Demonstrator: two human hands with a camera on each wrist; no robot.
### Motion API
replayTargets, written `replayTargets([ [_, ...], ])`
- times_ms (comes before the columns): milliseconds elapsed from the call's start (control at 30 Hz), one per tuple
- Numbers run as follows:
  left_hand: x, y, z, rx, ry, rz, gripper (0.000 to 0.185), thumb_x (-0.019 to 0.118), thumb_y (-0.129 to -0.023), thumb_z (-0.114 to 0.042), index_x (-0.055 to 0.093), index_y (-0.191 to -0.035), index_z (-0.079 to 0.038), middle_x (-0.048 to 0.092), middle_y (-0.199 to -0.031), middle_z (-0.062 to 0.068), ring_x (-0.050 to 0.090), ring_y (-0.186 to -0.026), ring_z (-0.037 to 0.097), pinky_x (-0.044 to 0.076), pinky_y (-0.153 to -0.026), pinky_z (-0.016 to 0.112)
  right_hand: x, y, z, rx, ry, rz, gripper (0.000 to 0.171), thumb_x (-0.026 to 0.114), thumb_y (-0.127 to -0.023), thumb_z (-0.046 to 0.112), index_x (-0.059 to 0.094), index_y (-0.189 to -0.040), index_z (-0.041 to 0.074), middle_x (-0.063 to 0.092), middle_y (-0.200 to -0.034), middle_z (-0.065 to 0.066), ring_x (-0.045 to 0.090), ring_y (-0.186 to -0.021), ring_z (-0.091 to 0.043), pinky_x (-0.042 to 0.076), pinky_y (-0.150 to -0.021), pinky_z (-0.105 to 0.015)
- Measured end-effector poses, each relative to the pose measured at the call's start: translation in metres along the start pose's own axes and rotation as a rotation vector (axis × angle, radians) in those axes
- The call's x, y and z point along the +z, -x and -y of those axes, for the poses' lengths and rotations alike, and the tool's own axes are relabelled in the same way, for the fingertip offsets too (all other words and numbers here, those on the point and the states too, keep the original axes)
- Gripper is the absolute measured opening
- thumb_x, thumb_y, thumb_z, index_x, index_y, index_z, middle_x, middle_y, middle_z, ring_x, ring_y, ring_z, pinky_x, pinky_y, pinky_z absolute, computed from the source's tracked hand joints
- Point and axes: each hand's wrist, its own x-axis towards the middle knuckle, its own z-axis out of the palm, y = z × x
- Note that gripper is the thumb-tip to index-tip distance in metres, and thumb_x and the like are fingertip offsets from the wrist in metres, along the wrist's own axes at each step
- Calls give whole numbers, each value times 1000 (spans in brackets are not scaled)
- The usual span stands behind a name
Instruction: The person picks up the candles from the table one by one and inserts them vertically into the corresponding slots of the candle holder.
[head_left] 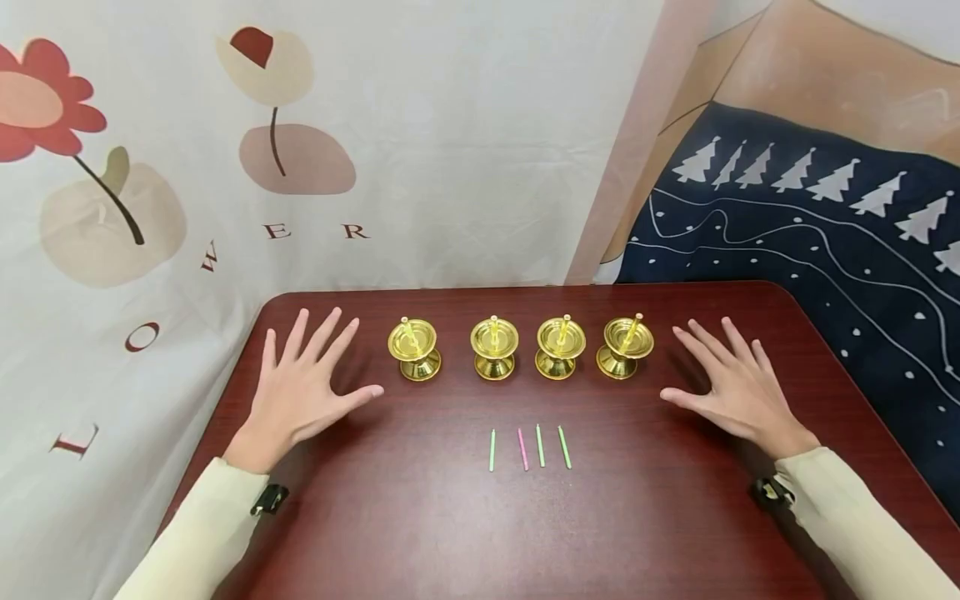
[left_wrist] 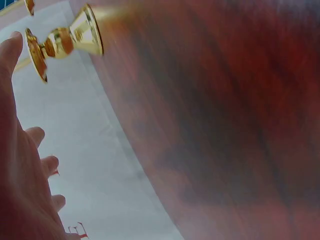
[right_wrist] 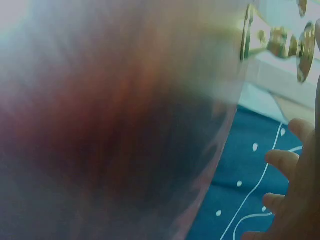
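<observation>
My left hand (head_left: 306, 390) is held over the left of the table with its fingers spread, holding nothing. On the other side my right hand (head_left: 731, 385) is spread the same way, also holding nothing. Between them several gold candle holders stand upright in a row, each with a yellowish stick rising from its dish. The leftmost candle holder (head_left: 417, 350) is nearest my left thumb; the rightmost candle holder (head_left: 624, 348) is nearest my right hand. In front of the row lie a pink candle (head_left: 522, 449) and three thin green candles, one green candle (head_left: 492, 451) at the left end.
The dark red table (head_left: 420, 533) has rounded back corners. Behind it hangs a white cloth (head_left: 465, 167) with printed flowers and letters. A navy cloth (head_left: 787, 217) with white trees hangs at the right. Dark bands (head_left: 269, 498) sit at both wrists.
</observation>
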Motion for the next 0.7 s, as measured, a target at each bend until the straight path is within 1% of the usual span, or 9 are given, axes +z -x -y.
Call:
replayTargets([
  [167,3,12,-11,8,21,-13,109,67,-89,-84,37,-174,-23,30,-180,7,11,-167,42,1,-127,74,6,11,14,-21,-2,-5,100,82,-86,71,50,-165,19,47,-168,-19,23,-160,-50,20,-116,-84],
  [367,7,20,-23,-23,113,21,110,69,-91,-80,29,-176,-23,28,-180,7,13,-166,43,6,-125,77,15,21,33,-60,-26,-11,91,83,-85,70,60,-155,16,61,-153,-16,39,-150,-50,28,-114,-81],
  [533,8,19,-32,-38,171,28,110,71,-92,-77,25,-177,-24,27,-181,7,15,-166,44,10,-123,79,18,24,49,-77,-50,28,87,83,-88,70,63,-153,17,64,-149,-14,44,-148,-48,34,-113,-77],
  [700,8,10,-40,-40,228,31,111,72,-93,-75,21,-178,-24,23,-182,5,13,-166,42,9,-124,78,19,19,66,-108,-68,57,89,84,-86,71,63,-154,18,64,-151,-13,46,-148,-45,37,-113,-74],
])
